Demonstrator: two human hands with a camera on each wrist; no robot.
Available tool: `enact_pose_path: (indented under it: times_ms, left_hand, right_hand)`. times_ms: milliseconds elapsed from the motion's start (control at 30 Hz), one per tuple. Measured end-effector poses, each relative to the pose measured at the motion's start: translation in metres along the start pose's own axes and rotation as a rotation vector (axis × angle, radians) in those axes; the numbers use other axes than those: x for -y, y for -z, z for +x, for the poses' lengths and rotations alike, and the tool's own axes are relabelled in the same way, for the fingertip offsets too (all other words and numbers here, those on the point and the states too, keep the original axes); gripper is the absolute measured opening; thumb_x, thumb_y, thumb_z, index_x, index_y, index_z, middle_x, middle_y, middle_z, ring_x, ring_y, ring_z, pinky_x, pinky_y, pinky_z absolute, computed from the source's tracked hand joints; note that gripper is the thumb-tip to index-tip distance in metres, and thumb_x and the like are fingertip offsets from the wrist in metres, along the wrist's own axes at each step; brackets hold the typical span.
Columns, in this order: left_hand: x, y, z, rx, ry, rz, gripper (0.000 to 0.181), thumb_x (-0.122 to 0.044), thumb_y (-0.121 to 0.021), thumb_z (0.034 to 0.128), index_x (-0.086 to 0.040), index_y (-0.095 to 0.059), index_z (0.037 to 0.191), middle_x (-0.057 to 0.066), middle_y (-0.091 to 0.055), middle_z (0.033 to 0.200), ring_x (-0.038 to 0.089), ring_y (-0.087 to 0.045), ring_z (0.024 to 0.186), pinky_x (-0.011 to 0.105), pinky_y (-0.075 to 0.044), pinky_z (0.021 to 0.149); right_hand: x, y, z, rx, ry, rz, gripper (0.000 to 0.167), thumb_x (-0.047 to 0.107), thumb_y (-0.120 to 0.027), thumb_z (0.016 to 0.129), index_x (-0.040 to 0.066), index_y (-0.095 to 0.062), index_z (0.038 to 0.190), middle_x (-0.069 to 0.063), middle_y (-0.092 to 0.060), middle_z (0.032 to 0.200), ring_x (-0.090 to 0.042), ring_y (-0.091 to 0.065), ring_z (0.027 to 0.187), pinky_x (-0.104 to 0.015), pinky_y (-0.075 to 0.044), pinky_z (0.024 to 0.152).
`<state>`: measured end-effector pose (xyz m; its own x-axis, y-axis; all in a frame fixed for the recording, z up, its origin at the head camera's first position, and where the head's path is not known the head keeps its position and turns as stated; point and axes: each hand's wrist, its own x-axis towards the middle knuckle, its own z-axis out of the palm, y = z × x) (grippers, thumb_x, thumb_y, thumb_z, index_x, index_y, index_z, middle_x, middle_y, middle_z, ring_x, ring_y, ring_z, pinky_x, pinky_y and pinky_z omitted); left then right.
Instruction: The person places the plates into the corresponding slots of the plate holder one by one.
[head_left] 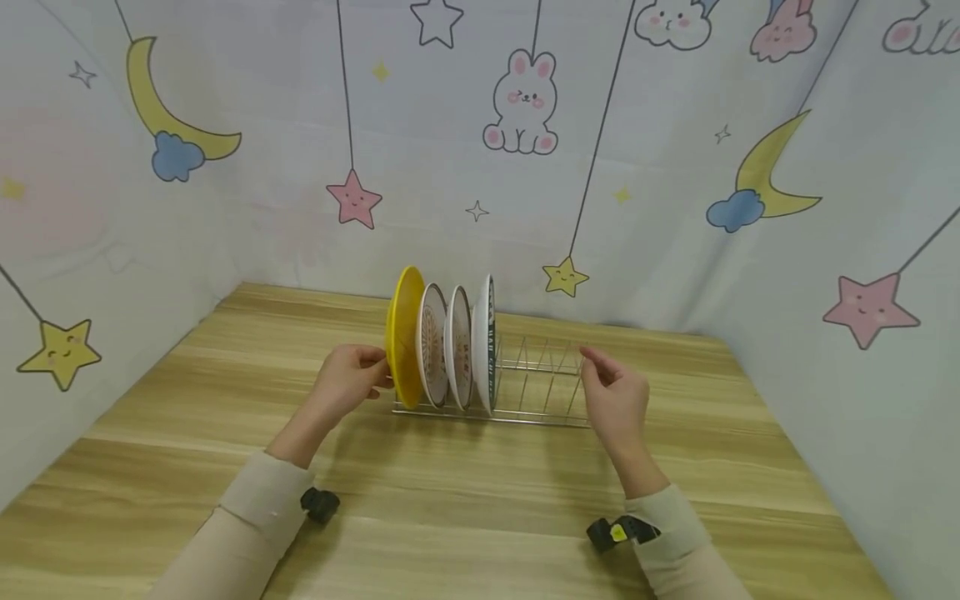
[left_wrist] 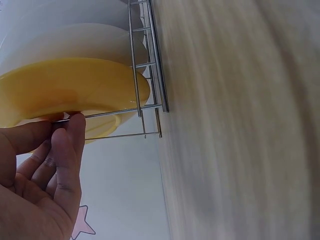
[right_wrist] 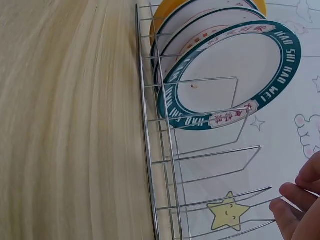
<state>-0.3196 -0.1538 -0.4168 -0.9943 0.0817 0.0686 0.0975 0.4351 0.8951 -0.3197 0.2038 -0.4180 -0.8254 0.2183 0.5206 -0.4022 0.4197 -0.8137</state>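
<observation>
A metal wire dish rack (head_left: 528, 422) stands on the table, holding several plates on edge in its left half. Leftmost is a yellow plate (head_left: 405, 342), followed by two white patterned plates, one of them a white plate (head_left: 432, 346) right beside it. Last comes a white plate with a green lettered rim (right_wrist: 290, 65). My left hand (head_left: 348, 379) pinches the rack's left end wire between thumb and fingertips, close against the yellow plate, as the left wrist view shows. At the opposite end, my right hand (head_left: 618, 400) pinches an end wire; its grip is partly cut off in the right wrist view.
The wood-grain table (head_left: 450, 517) extends around the rack on all sides. Behind and beside it hangs a pale cloth backdrop (head_left: 435, 242) printed with stars, moons and a rabbit. The rack's right-hand slots hold no plates. Dark wrist cameras sit below both hands.
</observation>
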Motion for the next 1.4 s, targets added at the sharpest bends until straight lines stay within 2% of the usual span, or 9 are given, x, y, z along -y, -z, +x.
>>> enact_pose_path:
  times_ms: [233,400,533,667,800,900,1000,1133,1400]
  left_hand:
    - [0.001,0.0,0.001,0.002,0.0,0.0,0.033,-0.014,-0.052,0.1016,0.007,-0.063,0.124,0.021,-0.069,0.112,0.026,-0.07,0.089,0.033,-0.058,0.07]
    - [0.001,0.0,0.0,0.0,-0.002,0.005,0.034,-0.014,-0.052,0.1015,0.008,-0.063,0.125,0.022,-0.068,0.113,0.027,-0.07,0.09,0.033,-0.058,0.07]
    - [0.001,0.001,0.0,-0.001,0.0,0.002,0.034,-0.014,-0.052,0.1015,0.007,-0.063,0.125,0.021,-0.068,0.114,0.03,-0.07,0.092,0.033,-0.058,0.07]
    - [0.002,0.0,0.0,0.003,0.008,-0.007,0.034,-0.014,-0.052,0.1016,0.008,-0.062,0.125,0.021,-0.068,0.114,0.03,-0.07,0.094,0.033,-0.058,0.071]
    - [0.001,0.0,0.0,0.004,0.011,-0.004,0.034,-0.014,-0.052,0.1015,0.008,-0.062,0.126,0.021,-0.068,0.114,0.029,-0.07,0.093,0.033,-0.058,0.071]
    - [0.0,0.001,0.0,0.001,0.009,0.002,0.034,-0.015,-0.052,0.1016,0.008,-0.062,0.125,0.022,-0.068,0.114,0.03,-0.07,0.093,0.033,-0.058,0.071]
    - [-0.003,0.0,0.0,0.003,0.007,0.008,0.035,-0.017,-0.052,0.1017,0.007,-0.062,0.126,0.021,-0.068,0.114,0.029,-0.07,0.094,0.034,-0.058,0.072]
    - [-0.006,0.001,-0.004,-0.004,0.015,0.021,0.037,-0.02,-0.053,0.102,0.006,-0.063,0.125,0.02,-0.069,0.112,0.028,-0.07,0.094,0.035,-0.059,0.074]
    - [-0.006,0.003,-0.015,-0.025,0.025,0.041,0.036,-0.024,-0.056,0.1008,0.005,-0.067,0.12,0.016,-0.072,0.104,0.026,-0.07,0.09,0.033,-0.058,0.07]
  right_hand:
    - [-0.005,0.009,0.007,-0.037,0.063,-0.046,0.019,-0.003,-0.059,0.091,-0.006,-0.074,0.102,-0.017,-0.073,0.101,-0.03,-0.071,0.09,-0.012,-0.053,0.072]
    - [-0.01,0.017,0.01,-0.025,-0.007,-0.072,0.021,-0.003,-0.058,0.091,-0.006,-0.074,0.104,-0.018,-0.072,0.104,-0.03,-0.07,0.095,-0.013,-0.053,0.073]
    - [-0.014,0.02,0.011,0.03,-0.053,-0.107,0.021,-0.001,-0.059,0.091,-0.008,-0.072,0.106,-0.02,-0.071,0.107,-0.031,-0.07,0.096,-0.011,-0.052,0.07]
    - [-0.019,0.019,0.011,0.08,-0.041,-0.191,0.019,-0.001,-0.06,0.09,-0.006,-0.074,0.102,-0.019,-0.073,0.1,-0.03,-0.071,0.088,-0.01,-0.05,0.064]
    - [-0.021,0.02,0.01,0.097,-0.03,-0.24,0.016,0.001,-0.063,0.091,-0.004,-0.075,0.1,-0.016,-0.074,0.092,-0.028,-0.07,0.08,-0.011,-0.047,0.06]
    - [-0.02,0.02,0.01,0.137,-0.062,-0.24,0.018,0.004,-0.063,0.093,-0.005,-0.074,0.104,-0.016,-0.074,0.09,-0.028,-0.071,0.081,-0.013,-0.047,0.057]
    - [-0.018,0.026,0.01,0.192,-0.131,-0.203,0.023,0.006,-0.059,0.096,-0.005,-0.071,0.112,-0.016,-0.074,0.091,-0.03,-0.071,0.084,-0.018,-0.051,0.057]
    - [-0.017,0.033,0.011,0.271,-0.203,-0.145,0.027,0.007,-0.058,0.098,-0.003,-0.068,0.121,-0.016,-0.073,0.092,-0.033,-0.07,0.087,-0.027,-0.058,0.064]
    - [-0.015,0.042,0.013,0.397,-0.252,-0.123,0.03,0.009,-0.059,0.099,0.0,-0.065,0.127,-0.015,-0.073,0.096,-0.031,-0.07,0.09,-0.032,-0.059,0.067]
